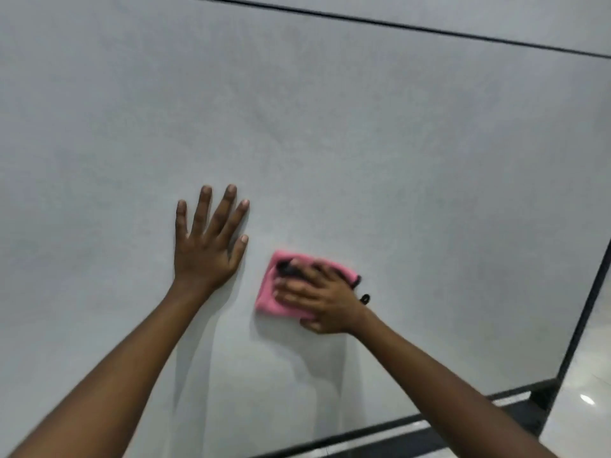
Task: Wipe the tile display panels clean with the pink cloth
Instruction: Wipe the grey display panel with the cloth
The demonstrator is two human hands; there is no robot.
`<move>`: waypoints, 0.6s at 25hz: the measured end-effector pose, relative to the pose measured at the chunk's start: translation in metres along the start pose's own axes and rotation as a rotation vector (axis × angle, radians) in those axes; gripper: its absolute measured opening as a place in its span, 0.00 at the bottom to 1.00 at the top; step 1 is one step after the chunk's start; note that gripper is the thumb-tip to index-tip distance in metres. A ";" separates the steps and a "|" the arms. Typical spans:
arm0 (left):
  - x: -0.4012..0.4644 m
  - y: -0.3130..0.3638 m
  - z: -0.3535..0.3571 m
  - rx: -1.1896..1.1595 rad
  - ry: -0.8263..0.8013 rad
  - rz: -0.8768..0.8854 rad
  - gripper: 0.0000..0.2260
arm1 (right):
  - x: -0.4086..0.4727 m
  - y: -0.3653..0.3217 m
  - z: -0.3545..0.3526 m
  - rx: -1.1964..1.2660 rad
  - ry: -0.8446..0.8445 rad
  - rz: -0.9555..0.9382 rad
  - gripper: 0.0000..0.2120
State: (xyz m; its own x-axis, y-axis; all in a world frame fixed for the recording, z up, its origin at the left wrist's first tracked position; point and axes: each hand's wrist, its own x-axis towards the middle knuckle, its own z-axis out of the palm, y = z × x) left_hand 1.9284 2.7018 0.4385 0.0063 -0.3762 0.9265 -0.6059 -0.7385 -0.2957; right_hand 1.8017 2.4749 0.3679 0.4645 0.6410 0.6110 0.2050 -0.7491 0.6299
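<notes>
Two bare forearms come up from the bottom edge, nearest the camera, and reach forward to a large pale grey tile panel that fills most of the view.

On the left, the left hand lies flat against the panel, palm down, with its fingers straight and spread and the thumb out to the side; it grasps nothing. Faint shadows of the arms fall on the grey surface below the hands.

Just beside it to the right, not touching it, the pink cloth sits folded against the panel. The right hand lies on top of the cloth with its fingers stretched out leftward over it, pressing it to the tile; the hand is blurred, so a finer grip cannot be told. Something small and black shows at the cloth's right edge by the wrist, too blurred to name.

Along the top a thin dark seam crosses the grey. On the right and along the bottom, a black frame borders the panel, with a glossy white floor beyond it.
</notes>
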 end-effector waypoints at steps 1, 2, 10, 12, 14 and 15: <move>-0.001 0.000 -0.003 -0.009 -0.022 -0.007 0.29 | -0.008 -0.014 0.008 0.001 -0.115 -0.120 0.33; -0.005 0.003 -0.005 -0.035 -0.035 -0.032 0.30 | -0.013 -0.009 0.007 0.015 -0.155 -0.165 0.34; -0.119 0.041 0.038 0.057 -0.001 0.044 0.27 | -0.068 0.142 -0.069 -0.019 0.474 0.910 0.33; -0.117 0.040 0.039 0.070 0.017 0.037 0.27 | -0.060 0.106 -0.043 0.004 0.523 0.958 0.33; -0.120 0.042 0.037 0.064 0.035 0.034 0.27 | -0.048 0.030 -0.004 0.039 0.329 0.828 0.31; -0.121 0.042 0.037 0.061 0.031 0.032 0.27 | -0.046 -0.017 0.015 0.143 0.114 0.669 0.25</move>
State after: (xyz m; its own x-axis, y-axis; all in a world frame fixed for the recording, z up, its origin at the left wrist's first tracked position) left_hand 1.9314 2.6958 0.3050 -0.0375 -0.3836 0.9228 -0.5556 -0.7595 -0.3383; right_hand 1.7893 2.4554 0.3219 0.4385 0.0413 0.8978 0.0213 -0.9991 0.0356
